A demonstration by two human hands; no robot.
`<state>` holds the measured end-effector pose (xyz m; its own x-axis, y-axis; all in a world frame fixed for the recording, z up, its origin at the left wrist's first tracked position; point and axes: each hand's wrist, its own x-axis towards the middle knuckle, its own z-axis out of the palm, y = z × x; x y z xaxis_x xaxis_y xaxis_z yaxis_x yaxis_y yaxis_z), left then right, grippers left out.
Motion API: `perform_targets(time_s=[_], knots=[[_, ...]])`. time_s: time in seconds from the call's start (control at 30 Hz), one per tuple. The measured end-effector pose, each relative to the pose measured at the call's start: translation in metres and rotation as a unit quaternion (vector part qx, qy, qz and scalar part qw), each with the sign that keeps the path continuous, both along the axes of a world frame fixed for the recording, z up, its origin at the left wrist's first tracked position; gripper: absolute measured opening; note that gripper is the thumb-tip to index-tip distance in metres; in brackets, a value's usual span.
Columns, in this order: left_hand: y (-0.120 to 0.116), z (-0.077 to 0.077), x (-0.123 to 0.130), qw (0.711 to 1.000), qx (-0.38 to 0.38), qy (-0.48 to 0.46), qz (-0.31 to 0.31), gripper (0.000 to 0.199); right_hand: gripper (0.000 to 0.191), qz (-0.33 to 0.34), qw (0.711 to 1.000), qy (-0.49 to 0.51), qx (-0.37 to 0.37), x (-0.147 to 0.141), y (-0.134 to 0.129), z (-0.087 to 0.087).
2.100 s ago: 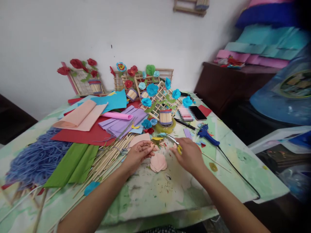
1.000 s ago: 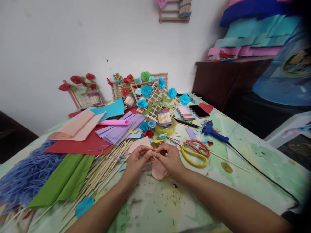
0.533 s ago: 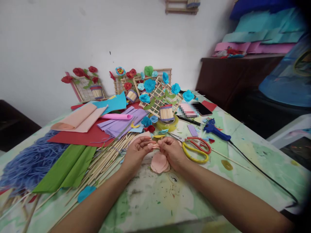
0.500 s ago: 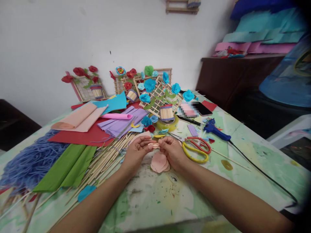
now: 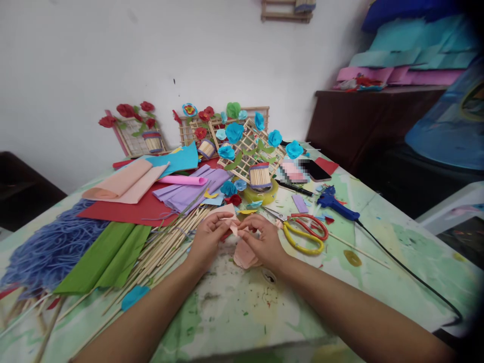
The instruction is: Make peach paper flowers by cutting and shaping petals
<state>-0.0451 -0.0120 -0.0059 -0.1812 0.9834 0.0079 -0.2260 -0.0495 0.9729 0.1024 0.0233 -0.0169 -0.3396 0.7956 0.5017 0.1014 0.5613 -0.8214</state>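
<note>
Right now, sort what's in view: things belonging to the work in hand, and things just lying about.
Likely part of the work:
small pale pink paper piece, in the left hand, with the right hand at it
pale pink cutouts, just below
scissors, lying by the right hand

Apparently just lying about:
phone
blue yarn
green paper
black pen

Soft, muted light; dark, blurred right edge

– Any way past the red-and-yellow-handled metal scissors (image 5: 286,235)?
– To their near right, over green-and-white patterned cloth (image 5: 363,277).
– Blocked where?
– Far right, by the blue plastic glue gun (image 5: 338,205); left, by the bare right hand (image 5: 266,245).
</note>
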Motion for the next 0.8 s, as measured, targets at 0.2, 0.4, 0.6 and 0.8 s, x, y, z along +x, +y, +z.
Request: perform_targets(time_s=[0.2, 0.4, 0.6, 0.8], knots=[[-0.0001, -0.0014, -0.0007, 0.999, -0.016, 0.036, 0.017, 0.031, 0.021, -0.011, 0.987, -0.109, 0.121, 0.0060, -0.0046, 0.0055], [-0.0015, -0.0005, 0.0030, 0.998, -0.033, 0.059, 0.019, 0.037, 0.019, -0.013, 0.973, -0.152, 0.173, 0.0074, -0.0051, 0.0068], [-0.0023, -0.0009, 0.0055, 0.997, -0.033, 0.062, -0.005, 0.039, 0.011, -0.055, 0.991, -0.093, 0.085, 0.0045, -0.0016, 0.0041], [-0.0013, -0.0031, 0.0032, 0.997, -0.016, 0.065, -0.026, 0.040, 0.014, -0.057, 0.995, 0.027, -0.083, -0.0011, 0.0018, -0.0013]])
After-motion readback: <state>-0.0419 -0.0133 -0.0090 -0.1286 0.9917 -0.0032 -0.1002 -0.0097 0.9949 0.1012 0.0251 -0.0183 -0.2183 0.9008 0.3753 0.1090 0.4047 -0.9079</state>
